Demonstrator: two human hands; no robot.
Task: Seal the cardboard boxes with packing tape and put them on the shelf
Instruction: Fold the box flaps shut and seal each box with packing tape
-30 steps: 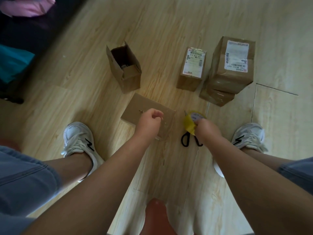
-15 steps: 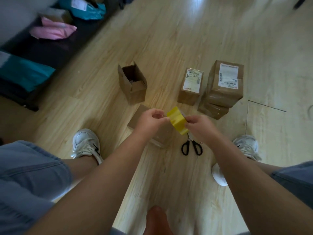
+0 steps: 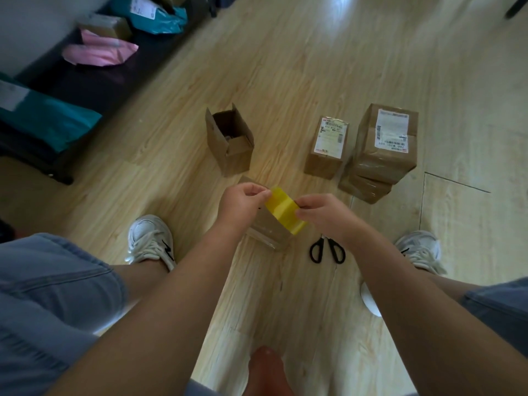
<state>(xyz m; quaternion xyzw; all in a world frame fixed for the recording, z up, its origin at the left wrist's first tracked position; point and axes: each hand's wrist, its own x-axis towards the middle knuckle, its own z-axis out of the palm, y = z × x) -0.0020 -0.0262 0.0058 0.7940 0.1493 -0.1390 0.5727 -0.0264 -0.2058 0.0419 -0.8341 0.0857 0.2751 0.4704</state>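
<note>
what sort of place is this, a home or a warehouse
Likely a room in a home used for packing parcels, not a warehouse: wood-plank floor, labelled cardboard boxes standing on it, teal and pink mailer bags on a low dark shelf.

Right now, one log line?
left hand: pinches tape | right hand: pinches tape | near box: below hands | open box: unsealed | scissors: floor

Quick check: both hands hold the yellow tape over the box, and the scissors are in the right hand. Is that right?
Not quite. The scissors lie on the floor beside the box, in neither hand. The head view shows the left hand and the right hand both pinching the yellow tape over that box.
</note>
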